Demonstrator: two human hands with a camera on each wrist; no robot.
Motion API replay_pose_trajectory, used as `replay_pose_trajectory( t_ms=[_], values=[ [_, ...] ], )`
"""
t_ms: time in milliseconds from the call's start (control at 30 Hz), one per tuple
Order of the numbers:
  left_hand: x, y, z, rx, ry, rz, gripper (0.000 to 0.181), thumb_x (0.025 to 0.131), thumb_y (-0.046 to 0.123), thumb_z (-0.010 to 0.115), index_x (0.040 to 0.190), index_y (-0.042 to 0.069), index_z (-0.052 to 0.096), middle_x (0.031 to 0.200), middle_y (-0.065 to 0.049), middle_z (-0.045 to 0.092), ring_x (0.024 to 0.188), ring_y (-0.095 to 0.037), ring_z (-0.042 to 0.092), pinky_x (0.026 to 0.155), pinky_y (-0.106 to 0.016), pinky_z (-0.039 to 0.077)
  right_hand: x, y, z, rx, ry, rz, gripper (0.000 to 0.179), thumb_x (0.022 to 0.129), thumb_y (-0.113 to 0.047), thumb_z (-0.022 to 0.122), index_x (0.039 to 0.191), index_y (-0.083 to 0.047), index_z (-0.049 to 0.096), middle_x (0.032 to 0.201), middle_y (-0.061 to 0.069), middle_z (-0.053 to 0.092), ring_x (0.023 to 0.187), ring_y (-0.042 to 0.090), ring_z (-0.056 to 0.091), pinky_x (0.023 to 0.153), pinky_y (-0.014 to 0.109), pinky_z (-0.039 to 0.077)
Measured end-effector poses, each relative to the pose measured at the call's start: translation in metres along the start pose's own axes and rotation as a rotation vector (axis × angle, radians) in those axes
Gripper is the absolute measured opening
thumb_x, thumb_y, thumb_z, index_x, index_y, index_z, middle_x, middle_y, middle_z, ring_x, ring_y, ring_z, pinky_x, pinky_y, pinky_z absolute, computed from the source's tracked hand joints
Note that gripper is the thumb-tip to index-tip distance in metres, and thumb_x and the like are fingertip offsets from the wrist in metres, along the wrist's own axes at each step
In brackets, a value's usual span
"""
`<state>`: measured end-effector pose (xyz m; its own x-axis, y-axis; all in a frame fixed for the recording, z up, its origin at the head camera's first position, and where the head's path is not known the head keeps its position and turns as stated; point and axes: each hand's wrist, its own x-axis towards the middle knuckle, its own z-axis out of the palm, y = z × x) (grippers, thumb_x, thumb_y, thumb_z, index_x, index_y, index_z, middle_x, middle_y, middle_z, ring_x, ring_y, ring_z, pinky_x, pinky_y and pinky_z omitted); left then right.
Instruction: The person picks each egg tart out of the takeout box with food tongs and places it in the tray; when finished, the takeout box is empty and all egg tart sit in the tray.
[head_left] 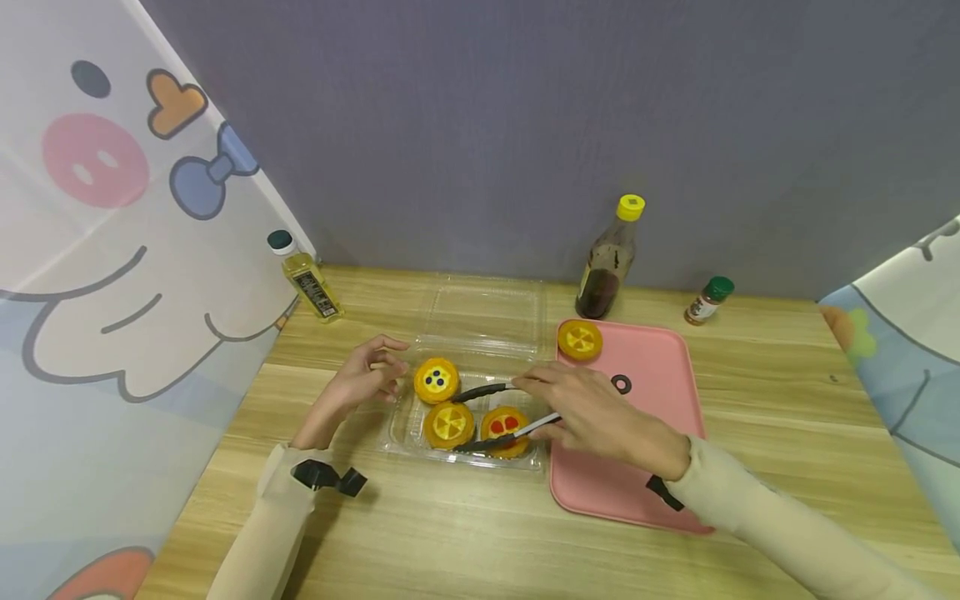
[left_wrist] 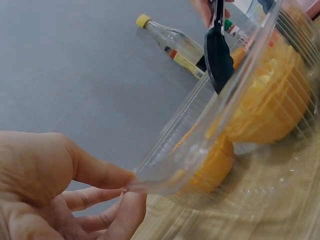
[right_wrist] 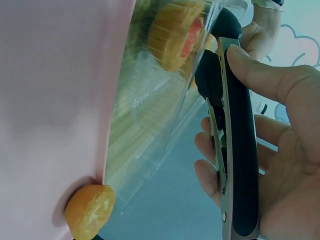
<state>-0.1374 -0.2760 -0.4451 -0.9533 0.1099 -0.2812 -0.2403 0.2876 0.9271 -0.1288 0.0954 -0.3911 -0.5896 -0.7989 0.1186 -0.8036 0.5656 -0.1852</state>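
My left hand (head_left: 365, 375) pinches the left rim of a clear plastic clamshell box (left_wrist: 155, 187) between thumb and fingertip. Metal tongs (right_wrist: 241, 150) with black tips are held in my right hand (head_left: 592, 408). The tongs' tips stand apart in the box, close to a tart with yellow wedges (head_left: 449, 426); contact cannot be made out. Behind that one lies a tart with dark blue dots (head_left: 437, 380). To its right, partly under the lower tong arm, sits a tart with red pieces (head_left: 504, 423).
Another yellow-wedge tart (head_left: 580, 340) rests at the far left corner of a pink tray (head_left: 600, 492), right of the box. The open lid (head_left: 483, 317) lies toward the grey wall. An oil bottle (head_left: 311, 283), a dark sauce bottle (head_left: 603, 271) and a spice jar (head_left: 707, 302) stand along the back.
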Motion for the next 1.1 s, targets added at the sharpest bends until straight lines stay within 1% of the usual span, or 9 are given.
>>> replay_pose_trajectory(
  t_ms=[100,267,367,433,600,667,700,767,1100],
  values=[
    [0.0,0.0,0.0,-0.003,0.001,-0.004,0.044,0.1,0.002,0.063,0.142,0.002,0.051,0.107,-0.016,0.063,0.065,-0.016,0.061,0.057,-0.027,0.06,-0.002,0.001,-0.003,-0.002,-0.002,0.003,0.073,0.079,-0.04,0.091,0.141,-0.013,0.065,0.139,0.006,0.067,0.124,0.024,0.066,0.083,0.043,0.065],
    [0.001,0.002,-0.002,0.0,0.002,0.003,0.044,0.1,-0.001,0.061,0.143,0.001,0.05,0.107,-0.016,0.063,0.065,-0.016,0.061,0.058,-0.027,0.06,-0.003,0.002,-0.007,-0.028,0.001,-0.01,0.077,0.077,-0.041,0.093,0.142,-0.012,0.064,0.137,0.006,0.066,0.111,0.019,0.067,0.073,0.036,0.063],
    [0.0,0.003,-0.002,-0.001,0.0,0.009,0.045,0.1,-0.001,0.061,0.143,0.0,0.05,0.106,-0.016,0.063,0.065,-0.016,0.061,0.058,-0.028,0.06,-0.001,0.003,-0.007,-0.034,-0.002,-0.02,0.079,0.077,-0.041,0.093,0.143,-0.011,0.063,0.135,0.006,0.066,0.108,0.018,0.067,0.071,0.035,0.061],
    [-0.001,0.003,-0.001,-0.003,-0.001,0.01,0.045,0.1,-0.001,0.062,0.143,-0.001,0.05,0.106,-0.017,0.063,0.065,-0.015,0.06,0.058,-0.028,0.06,0.0,0.004,-0.006,-0.034,-0.004,-0.025,0.079,0.077,-0.041,0.093,0.144,-0.011,0.062,0.134,0.006,0.066,0.11,0.02,0.067,0.075,0.037,0.063],
    [-0.001,0.002,-0.001,0.005,-0.003,0.012,0.045,0.099,-0.001,0.062,0.143,-0.002,0.05,0.107,-0.02,0.063,0.066,-0.016,0.06,0.058,-0.027,0.06,0.004,0.006,-0.005,-0.026,-0.028,-0.032,0.079,0.078,-0.041,0.092,0.145,-0.012,0.061,0.136,0.006,0.066,0.121,0.027,0.066,0.093,0.045,0.063],
    [-0.001,0.002,0.0,0.007,0.0,0.013,0.044,0.1,-0.001,0.061,0.142,-0.001,0.05,0.108,-0.02,0.063,0.066,-0.016,0.06,0.058,-0.027,0.06,0.006,0.007,-0.004,-0.026,-0.042,-0.043,0.078,0.079,-0.042,0.091,0.145,-0.011,0.061,0.137,0.007,0.066,0.121,0.028,0.066,0.096,0.046,0.061],
    [-0.001,0.002,0.0,0.006,0.005,0.012,0.044,0.099,-0.001,0.061,0.142,0.0,0.051,0.108,-0.021,0.063,0.065,-0.016,0.06,0.057,-0.027,0.06,0.007,0.008,-0.004,-0.023,-0.047,-0.047,0.078,0.08,-0.042,0.09,0.145,-0.011,0.061,0.137,0.007,0.066,0.121,0.029,0.066,0.093,0.046,0.062],
    [0.0,0.002,0.0,0.005,0.008,0.016,0.044,0.099,-0.001,0.061,0.142,0.0,0.051,0.109,-0.021,0.063,0.065,-0.016,0.059,0.057,-0.027,0.059,0.011,0.011,-0.004,-0.014,-0.059,-0.058,0.077,0.081,-0.042,0.089,0.145,-0.011,0.06,0.137,0.008,0.066,0.121,0.029,0.066,0.094,0.047,0.061],
    [0.0,0.001,0.0,0.019,-0.002,0.027,0.045,0.101,0.003,0.063,0.143,-0.002,0.049,0.108,-0.021,0.064,0.066,-0.016,0.06,0.057,-0.027,0.06,0.029,0.025,-0.003,0.06,-0.129,-0.129,0.077,0.084,-0.037,0.088,0.149,-0.01,0.057,0.146,0.008,0.062,0.135,0.032,0.06,0.109,0.057,0.053]
  ],
)
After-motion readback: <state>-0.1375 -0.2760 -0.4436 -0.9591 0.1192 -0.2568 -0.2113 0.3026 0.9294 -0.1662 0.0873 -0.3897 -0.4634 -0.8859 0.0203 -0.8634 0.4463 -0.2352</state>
